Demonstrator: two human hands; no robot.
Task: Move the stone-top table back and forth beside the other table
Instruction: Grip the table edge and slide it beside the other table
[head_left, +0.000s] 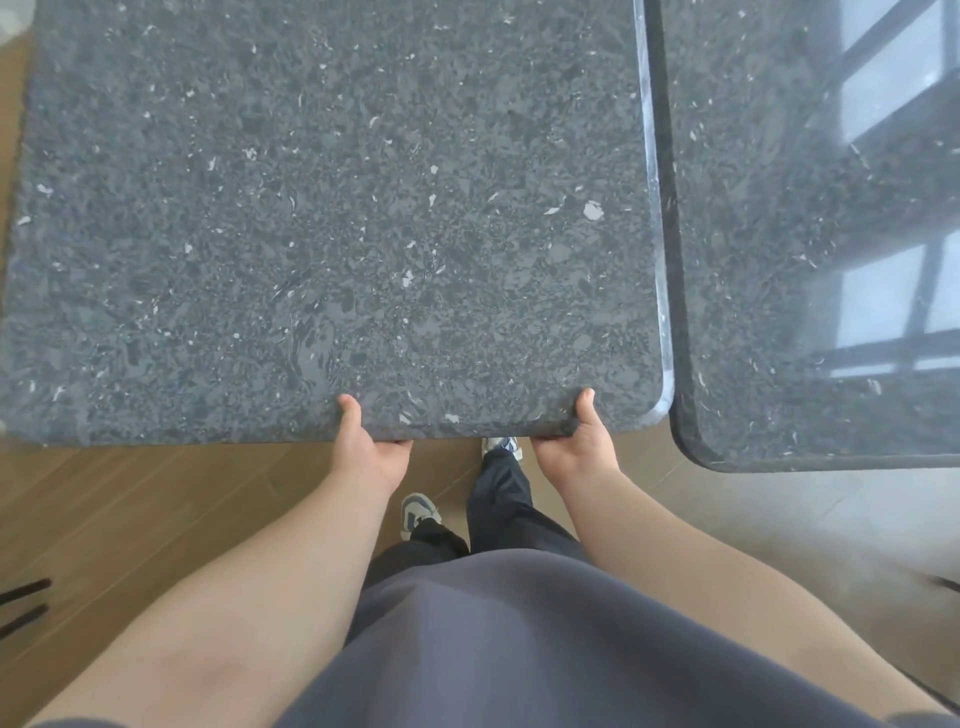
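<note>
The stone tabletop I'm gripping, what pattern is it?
Dark grey stone-top table, speckled with white flecks, seen in the head view.

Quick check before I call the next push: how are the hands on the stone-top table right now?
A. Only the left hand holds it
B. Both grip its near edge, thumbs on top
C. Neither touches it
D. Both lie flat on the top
B: the left hand and right hand both grip the near edge of the stone-top table, thumbs on top, fingers hidden beneath.
</note>
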